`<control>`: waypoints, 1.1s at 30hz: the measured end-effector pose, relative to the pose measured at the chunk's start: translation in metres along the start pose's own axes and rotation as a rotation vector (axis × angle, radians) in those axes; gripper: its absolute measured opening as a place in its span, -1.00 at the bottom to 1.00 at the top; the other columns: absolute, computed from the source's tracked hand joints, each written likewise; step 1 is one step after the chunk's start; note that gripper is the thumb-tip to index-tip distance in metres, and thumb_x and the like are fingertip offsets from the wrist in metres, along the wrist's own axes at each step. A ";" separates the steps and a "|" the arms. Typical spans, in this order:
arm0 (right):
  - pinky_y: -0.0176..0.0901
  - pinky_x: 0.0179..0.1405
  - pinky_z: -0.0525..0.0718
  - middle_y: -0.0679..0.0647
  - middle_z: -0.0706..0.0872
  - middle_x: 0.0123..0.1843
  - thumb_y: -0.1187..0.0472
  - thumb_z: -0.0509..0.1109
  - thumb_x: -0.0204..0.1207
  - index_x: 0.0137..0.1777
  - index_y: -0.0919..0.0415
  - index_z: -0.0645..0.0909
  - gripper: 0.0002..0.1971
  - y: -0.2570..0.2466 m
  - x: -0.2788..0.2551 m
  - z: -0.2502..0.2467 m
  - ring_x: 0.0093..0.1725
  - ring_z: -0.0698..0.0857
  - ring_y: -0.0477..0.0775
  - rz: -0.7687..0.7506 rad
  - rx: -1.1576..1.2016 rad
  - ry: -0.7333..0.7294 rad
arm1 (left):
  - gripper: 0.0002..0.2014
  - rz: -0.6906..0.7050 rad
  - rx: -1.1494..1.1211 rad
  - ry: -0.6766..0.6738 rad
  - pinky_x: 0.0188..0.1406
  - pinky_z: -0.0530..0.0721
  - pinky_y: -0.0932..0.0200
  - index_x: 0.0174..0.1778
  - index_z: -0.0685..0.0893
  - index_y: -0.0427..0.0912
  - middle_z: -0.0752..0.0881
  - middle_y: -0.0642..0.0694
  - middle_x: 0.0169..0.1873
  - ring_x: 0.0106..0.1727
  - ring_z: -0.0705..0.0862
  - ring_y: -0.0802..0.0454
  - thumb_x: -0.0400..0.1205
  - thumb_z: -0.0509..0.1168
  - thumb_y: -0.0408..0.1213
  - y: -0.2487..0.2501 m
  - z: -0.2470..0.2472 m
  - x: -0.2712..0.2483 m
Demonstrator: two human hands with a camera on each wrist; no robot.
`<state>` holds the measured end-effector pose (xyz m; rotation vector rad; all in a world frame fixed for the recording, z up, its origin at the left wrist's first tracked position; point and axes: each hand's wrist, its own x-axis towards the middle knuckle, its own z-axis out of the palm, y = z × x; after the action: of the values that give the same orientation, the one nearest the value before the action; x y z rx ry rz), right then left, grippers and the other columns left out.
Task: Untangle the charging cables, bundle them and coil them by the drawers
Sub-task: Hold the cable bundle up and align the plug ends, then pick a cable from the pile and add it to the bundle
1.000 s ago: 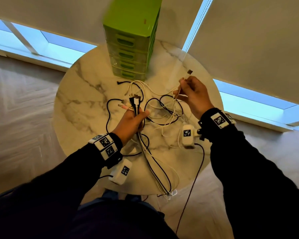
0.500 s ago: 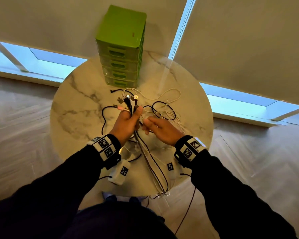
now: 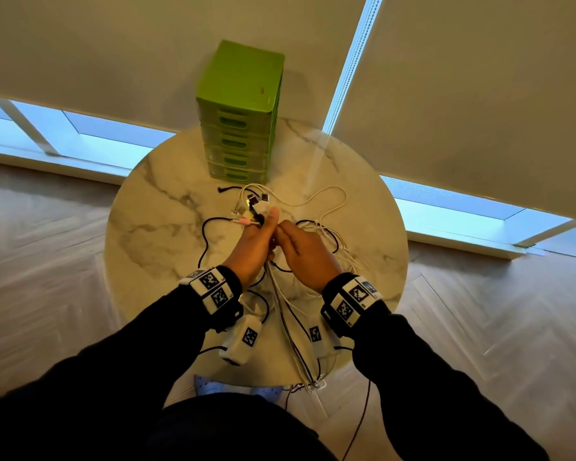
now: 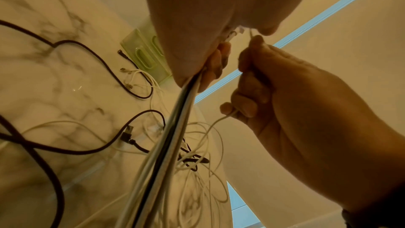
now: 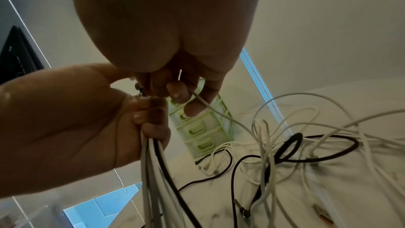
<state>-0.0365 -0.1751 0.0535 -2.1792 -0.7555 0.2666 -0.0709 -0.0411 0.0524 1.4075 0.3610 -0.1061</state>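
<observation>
My left hand [image 3: 251,242] grips a bundle of white and black charging cables [image 3: 288,331] above the round marble table [image 3: 153,227]. Their plug ends [image 3: 255,202] stick up past the thumb, and the bundle trails to the table's front edge. My right hand [image 3: 305,252] sits right against the left and pinches one white cable [image 5: 219,113] that runs into the loose tangle [image 3: 328,234] on the table's right side. The left wrist view shows that hand's curled fingers [image 4: 249,93] around the cable. The green drawers [image 3: 243,121] stand at the table's far edge.
A black cable loop [image 3: 208,237] lies on the table left of my hands. Loose white ends [image 3: 330,197] and a black plug [image 3: 222,189] lie in front of the drawers. Window blinds hang close behind the table. Wood floor surrounds it.
My right hand came down from the upper right, where it held a plug end high, and now sits against my left hand at the bundle. The left hand stayed put.
</observation>
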 end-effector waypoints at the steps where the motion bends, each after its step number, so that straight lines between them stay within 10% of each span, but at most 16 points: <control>1: 0.04 -0.16 0.62 0.06 0.75 -0.14 0.10 0.12 0.82 0.10 0.18 0.60 -0.74 0.001 -0.001 0.002 -0.19 0.69 0.08 -0.010 -0.005 -0.007 | -0.39 -0.001 0.030 0.011 -0.27 0.43 -0.01 -0.27 0.51 -0.12 0.48 -0.20 -0.33 -0.32 0.42 -0.08 0.66 0.08 0.42 0.000 0.000 0.000; 7: 0.05 -0.14 0.63 0.04 0.71 -0.30 -0.04 0.07 0.82 -0.09 0.15 0.61 -0.60 0.007 -0.003 0.004 -0.28 0.68 0.06 0.038 -0.013 -0.063 | -0.41 0.030 0.115 0.092 -0.26 0.45 0.01 -0.35 0.40 -0.08 0.39 0.05 -0.56 -0.45 0.40 0.05 0.75 -0.09 0.34 0.002 -0.004 -0.002; 11: 0.10 0.24 0.52 -0.08 0.64 -0.41 -0.21 -0.04 0.78 -0.32 0.00 0.54 -0.46 0.044 -0.015 0.012 -0.29 0.65 -0.09 0.183 -0.062 -0.169 | -0.50 0.090 -0.043 0.233 -0.35 0.49 0.08 -0.28 0.48 -0.07 0.53 -0.05 -0.39 -0.42 0.47 0.08 0.82 -0.07 0.16 0.016 -0.011 0.006; 16: 0.10 0.19 0.19 -0.11 0.62 -0.21 -0.38 -0.35 0.57 -0.23 -0.11 0.44 -0.40 0.092 -0.029 0.016 -0.07 0.58 -0.09 0.263 -0.342 -0.325 | -0.55 0.173 -0.315 0.291 -0.15 0.84 -0.15 -0.21 0.43 -0.07 0.41 0.03 -0.47 -0.39 0.63 0.08 0.82 -0.08 0.15 0.052 -0.036 0.014; 19: 0.11 0.22 0.14 -0.21 0.62 0.02 -0.24 -0.16 0.75 0.11 -0.17 0.59 -0.53 0.111 -0.029 0.007 0.25 0.57 -0.04 0.315 -0.528 -0.358 | -0.55 0.216 -0.344 0.371 -0.55 0.55 0.17 -0.22 0.41 0.01 0.34 0.10 -0.51 -0.46 0.44 0.14 0.80 -0.09 0.23 0.074 -0.063 0.022; 25: 0.14 0.28 0.23 0.09 0.76 0.19 -0.32 -0.16 0.72 0.32 -0.07 0.60 -0.42 0.114 0.013 -0.035 0.35 0.64 0.22 0.604 -0.499 -0.225 | -0.61 0.273 -0.379 0.412 -0.52 0.07 0.20 -0.28 0.36 0.03 0.26 0.10 -0.54 -0.53 0.20 0.17 0.83 0.01 0.11 0.099 -0.098 0.037; 33: 0.12 0.12 0.69 -0.09 0.78 -0.25 -0.28 0.15 0.69 -0.11 -0.09 0.60 -0.65 0.048 0.062 -0.029 -0.16 0.79 -0.05 0.218 -0.035 0.147 | -0.64 0.112 0.028 0.175 -0.49 0.30 0.29 -0.21 0.42 -0.07 0.38 0.07 -0.44 -0.46 0.32 0.17 0.87 0.00 -0.01 0.047 -0.043 0.031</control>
<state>0.0457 -0.1803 0.0398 -2.2876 -0.4449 0.2020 -0.0367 0.0133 0.0820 1.4661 0.4257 0.1050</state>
